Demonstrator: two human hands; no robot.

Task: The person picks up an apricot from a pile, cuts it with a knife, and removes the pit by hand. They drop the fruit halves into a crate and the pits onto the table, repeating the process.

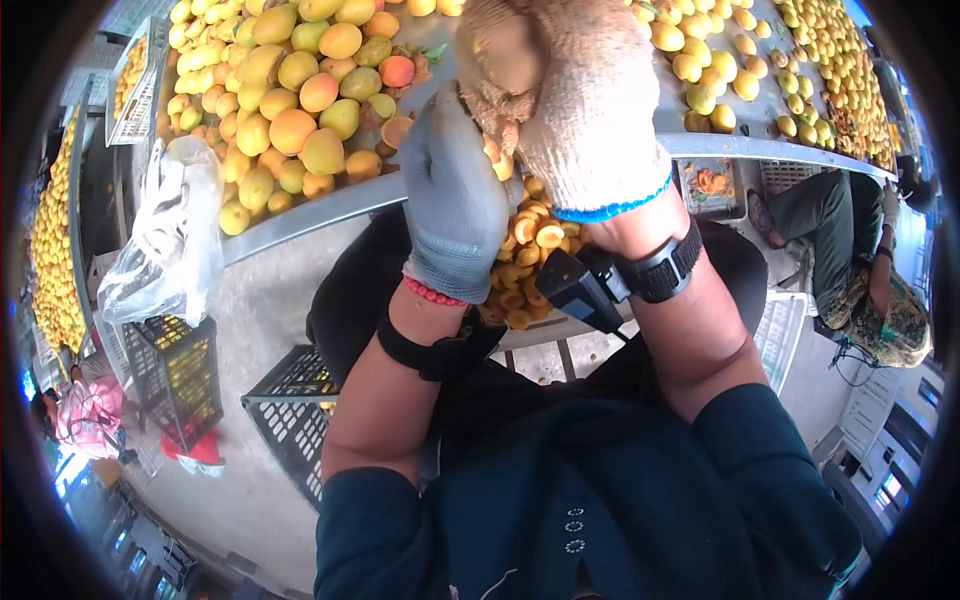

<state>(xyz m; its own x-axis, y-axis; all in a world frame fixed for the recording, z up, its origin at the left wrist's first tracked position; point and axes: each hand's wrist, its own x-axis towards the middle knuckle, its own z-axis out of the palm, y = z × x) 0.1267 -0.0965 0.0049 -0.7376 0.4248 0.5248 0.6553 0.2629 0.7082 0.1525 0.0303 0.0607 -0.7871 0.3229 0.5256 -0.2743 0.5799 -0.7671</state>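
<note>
My left hand (457,195), in a grey coated glove, is raised at the front edge of a metal table (315,217), its fingers curled around a piece of apricot (501,163). Close against it is my right hand (585,112), in a white knit glove with brown-stained fingers. The right fingers are bent; whatever they may hold is hidden. Below both hands, between my knees, halved apricots (536,240) fill a container whose walls are mostly covered. Whole apricots (300,112), yellow, green and orange, are heaped on the table beyond my left hand.
More apricots (712,75) lie on the table at right. A clear plastic bag with white gloves (161,217) hangs over a black crate (172,375) at left. Another black crate (292,420) stands by my leg. A seated person (862,247) is at right, another person (90,412) at far left.
</note>
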